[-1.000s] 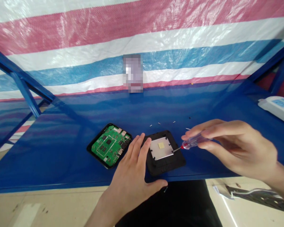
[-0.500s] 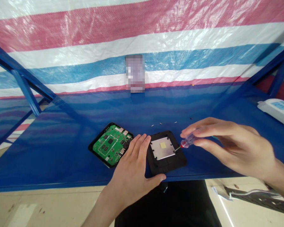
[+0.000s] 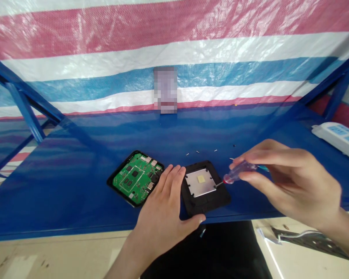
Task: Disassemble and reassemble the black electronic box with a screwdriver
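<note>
My right hand [image 3: 296, 182] pinches a small screwdriver [image 3: 238, 172] with a clear handle and a red collar. Its tip meets the right edge of a silver metal plate [image 3: 199, 188], by a notch. That plate, with a pale yellow pad [image 3: 201, 179] on it, sits inside a black plastic cover [image 3: 215, 202]. Along the cover's left side lie the fingers of my left hand [image 3: 161, 217], its thumb at the near edge, holding the cover down. Left of that hand is a black case [image 3: 112, 183] with a green circuit board [image 3: 135, 175] in it, partly hidden by my fingers.
Several small screws [image 3: 197, 152] lie on the blue table [image 3: 75, 186] beyond the cover. A white power strip [image 3: 337, 135] is at the right. A blurred upright object [image 3: 165, 90] stands at the back, before a striped sheet [image 3: 104, 38]. Blue frame bars [image 3: 25, 110] flank the table.
My right hand and the screwdriver handle have shifted slightly right, with the tip still at the plate's right edge. A screw now shows beside my right fingertips. My left hand stays on the cover.
</note>
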`<state>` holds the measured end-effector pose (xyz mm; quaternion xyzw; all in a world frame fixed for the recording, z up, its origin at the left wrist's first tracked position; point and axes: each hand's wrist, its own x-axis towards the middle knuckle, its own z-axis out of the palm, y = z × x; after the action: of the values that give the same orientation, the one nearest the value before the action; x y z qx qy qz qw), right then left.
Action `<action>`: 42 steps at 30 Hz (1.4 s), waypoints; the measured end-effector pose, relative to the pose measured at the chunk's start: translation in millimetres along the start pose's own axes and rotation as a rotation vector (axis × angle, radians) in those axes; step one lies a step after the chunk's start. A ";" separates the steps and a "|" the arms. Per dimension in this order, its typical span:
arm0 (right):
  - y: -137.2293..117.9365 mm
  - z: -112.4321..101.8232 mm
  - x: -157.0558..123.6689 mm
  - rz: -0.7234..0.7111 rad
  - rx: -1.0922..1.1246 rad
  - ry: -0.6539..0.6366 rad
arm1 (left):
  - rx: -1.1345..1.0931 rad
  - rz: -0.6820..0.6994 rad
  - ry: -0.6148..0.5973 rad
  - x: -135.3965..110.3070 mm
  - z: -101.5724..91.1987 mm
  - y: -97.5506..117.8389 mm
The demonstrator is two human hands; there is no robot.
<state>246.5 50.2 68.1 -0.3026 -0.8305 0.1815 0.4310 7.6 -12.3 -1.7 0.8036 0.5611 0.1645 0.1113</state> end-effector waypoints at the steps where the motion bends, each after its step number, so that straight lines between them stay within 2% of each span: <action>1: 0.2 0.9 0.1 -0.028 -0.024 0.029 | -0.002 -0.004 -0.001 -0.5 0.3 0.1; 3: -1.4 1.6 0.0 -0.061 -0.084 0.037 | -0.009 -0.014 0.001 -1.2 0.7 0.3; 8: -10.1 2.0 -3.4 0.020 -0.129 -0.053 | -0.029 -0.010 0.018 -1.1 1.8 -0.1; 11: -10.7 3.6 -6.9 0.061 -0.059 0.021 | -0.037 -0.011 0.026 -1.1 2.7 -0.7; 13: -10.3 3.8 -8.7 0.022 -0.078 0.073 | -0.036 -0.011 0.028 -1.3 3.4 -1.2; 16: -13.4 2.4 -8.9 -0.047 -0.171 0.032 | -0.030 -0.006 0.023 -1.6 4.3 -1.8; 19: -18.9 2.9 -5.9 0.005 -0.190 -0.031 | -0.030 0.000 0.026 -1.3 4.8 -2.0; 23: -19.1 7.9 -2.0 0.007 -0.083 0.034 | -0.031 0.000 0.026 -1.2 4.8 -1.4; 26: -16.5 9.2 -2.4 -0.043 -0.147 0.114 | -0.043 -0.003 0.036 -1.1 4.8 -1.4; 29: -16.5 7.4 -4.4 -0.024 -0.223 0.066 | -0.056 -0.010 0.046 -0.8 4.9 -1.9; 32: -16.6 7.1 -6.3 0.038 -0.206 -0.006 | -0.047 -0.007 0.040 -0.7 4.7 -2.2; 37: -13.6 11.1 -7.2 0.027 -0.047 0.098 | -0.010 -0.006 0.029 -0.7 3.0 -1.5; 42: -18.0 9.4 -5.7 0.015 -0.181 0.073 | -0.009 -0.009 0.029 -0.6 2.5 -1.1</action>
<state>235.1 32.5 69.5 -0.3529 -0.8249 0.0980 0.4305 7.4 -12.5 -4.5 0.7981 0.5654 0.1782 0.1073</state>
